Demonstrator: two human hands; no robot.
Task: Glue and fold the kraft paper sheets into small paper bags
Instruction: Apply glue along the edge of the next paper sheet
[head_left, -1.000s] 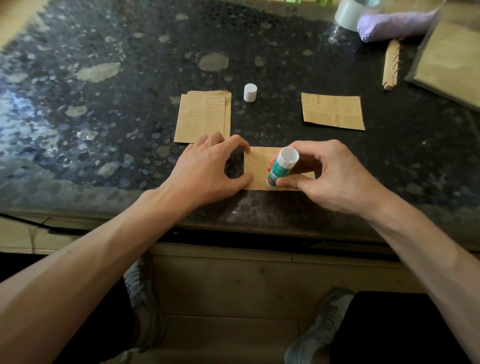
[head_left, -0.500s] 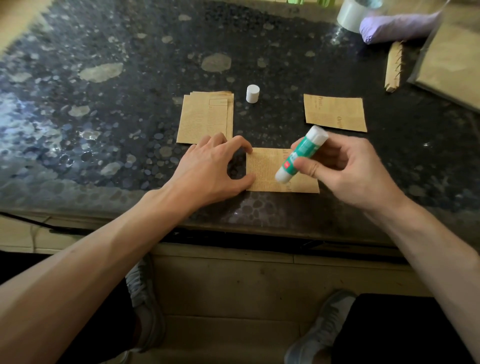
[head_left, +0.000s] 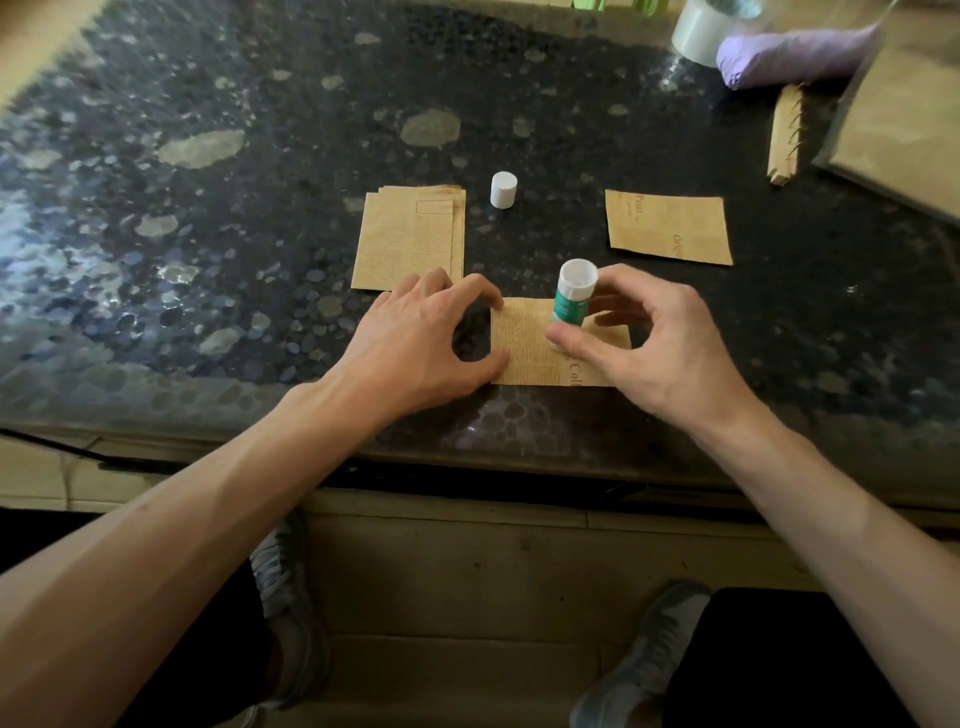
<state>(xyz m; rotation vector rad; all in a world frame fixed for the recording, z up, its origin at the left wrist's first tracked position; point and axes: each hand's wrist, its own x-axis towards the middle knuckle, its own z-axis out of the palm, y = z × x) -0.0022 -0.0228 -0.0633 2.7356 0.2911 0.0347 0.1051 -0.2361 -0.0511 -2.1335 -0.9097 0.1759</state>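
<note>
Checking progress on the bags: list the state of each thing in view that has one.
glue stick: uncapped, upright on the near sheet, gripped by the right hand
cap: off, standing alone on the table
near sheet: flat, left edge pressed by the left hand
stack of sheets: flat, untouched
far-right sheet: flat, untouched

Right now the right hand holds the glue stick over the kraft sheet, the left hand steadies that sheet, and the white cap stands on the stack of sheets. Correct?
No. The head view shows the white cap standing on the table beside the stack of sheets, not on it. The right hand does hold the glue stick over the kraft sheet, steadied by the left hand.
</note>
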